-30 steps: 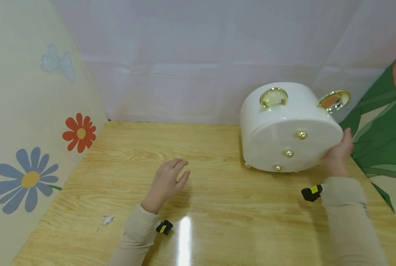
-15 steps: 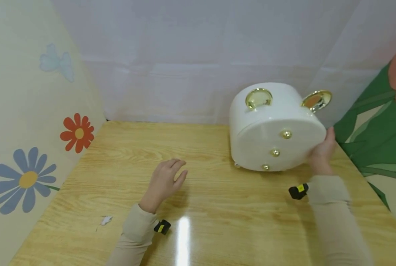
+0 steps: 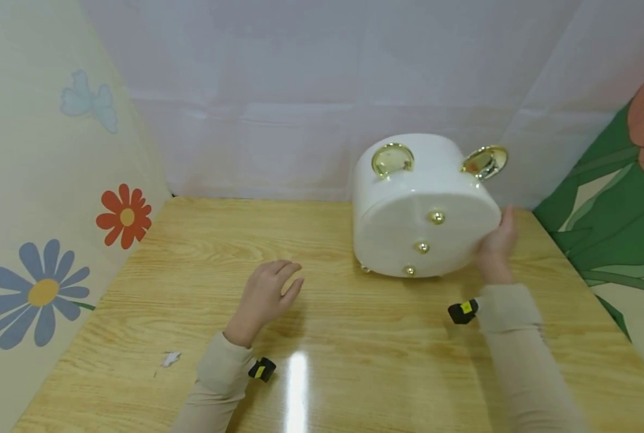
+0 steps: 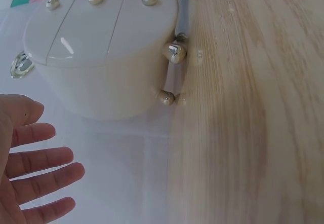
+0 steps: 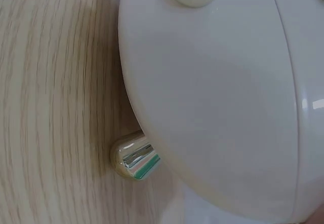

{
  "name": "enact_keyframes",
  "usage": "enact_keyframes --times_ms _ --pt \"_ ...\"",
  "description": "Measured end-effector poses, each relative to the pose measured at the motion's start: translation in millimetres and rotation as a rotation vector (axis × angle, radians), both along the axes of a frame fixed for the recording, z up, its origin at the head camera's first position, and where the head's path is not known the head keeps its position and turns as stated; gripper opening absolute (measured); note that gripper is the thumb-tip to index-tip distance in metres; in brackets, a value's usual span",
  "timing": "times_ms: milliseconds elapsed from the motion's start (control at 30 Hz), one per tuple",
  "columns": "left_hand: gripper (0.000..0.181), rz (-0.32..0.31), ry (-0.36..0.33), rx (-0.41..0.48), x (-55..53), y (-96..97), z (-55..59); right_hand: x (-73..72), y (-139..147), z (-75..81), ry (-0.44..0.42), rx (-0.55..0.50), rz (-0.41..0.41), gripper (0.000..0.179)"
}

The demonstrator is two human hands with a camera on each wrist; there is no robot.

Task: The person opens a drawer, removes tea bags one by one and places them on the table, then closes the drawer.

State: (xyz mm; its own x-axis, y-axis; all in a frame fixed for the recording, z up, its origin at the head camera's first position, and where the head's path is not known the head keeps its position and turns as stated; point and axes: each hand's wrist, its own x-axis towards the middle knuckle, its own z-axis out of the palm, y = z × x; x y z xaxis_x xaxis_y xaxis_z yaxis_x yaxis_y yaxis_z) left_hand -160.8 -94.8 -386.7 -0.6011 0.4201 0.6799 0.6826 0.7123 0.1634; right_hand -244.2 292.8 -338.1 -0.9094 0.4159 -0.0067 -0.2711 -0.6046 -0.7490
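A white rounded storage box (image 3: 392,228) with gold ears (image 3: 376,162) stands on the wooden table, right of centre in the head view. Down its front run gold knobs (image 3: 421,247), and seams split the front into sections in the left wrist view. Short gold feet (image 4: 175,53) hold it off the tabletop. My right hand (image 3: 496,249) lies against the box's right side, its fingers partly hidden behind it. Apart from the box, to its left, my left hand (image 3: 267,294) hovers over the table with fingers extended and nothing in them.
The wooden table (image 3: 354,361) meets a pale cloth backdrop (image 3: 257,144) at the back. Flower-painted panels flank it, with a red flower (image 3: 127,217) on the left and green leaves (image 3: 619,222) on the right. A small white scrap-like patch (image 3: 171,359) shows at front left.
The box has slid left across the table, with my right hand moving along at its right side. My left hand has stayed nearly still.
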Motion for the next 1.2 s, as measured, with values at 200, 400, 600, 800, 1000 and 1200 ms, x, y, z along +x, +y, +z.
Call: enact_keyframes --times_ms 200,400,600,800,1000,1200 --pt "0.020 -0.013 -0.005 0.001 0.2 -0.5 -0.1 -6.5 -16.8 1.2 -0.074 0.034 -0.111 0.044" --pt "0.021 -0.011 -0.020 -0.007 -0.3 -1.7 -1.5 -10.0 -37.5 1.8 -0.145 0.093 -0.200 0.044" --pt "0.020 -0.018 -0.038 -0.007 -1.7 -3.0 -5.0 -9.9 -51.2 -2.1 -0.232 0.246 -0.174 0.041" --pt "0.020 -0.001 -0.084 -0.004 -4.5 -7.5 -9.6 -12.1 -65.2 -3.2 -0.225 0.304 -0.198 0.037" --pt "0.017 -0.004 -0.242 0.197 -17.3 -14.2 -6.8 -13.8 -76.3 -5.0 -0.228 0.404 -0.250 0.032" --pt "0.022 0.017 -0.515 0.625 -40.9 -15.5 0.8 -11.9 -84.4 -5.1 -0.206 0.466 -0.220 0.030"
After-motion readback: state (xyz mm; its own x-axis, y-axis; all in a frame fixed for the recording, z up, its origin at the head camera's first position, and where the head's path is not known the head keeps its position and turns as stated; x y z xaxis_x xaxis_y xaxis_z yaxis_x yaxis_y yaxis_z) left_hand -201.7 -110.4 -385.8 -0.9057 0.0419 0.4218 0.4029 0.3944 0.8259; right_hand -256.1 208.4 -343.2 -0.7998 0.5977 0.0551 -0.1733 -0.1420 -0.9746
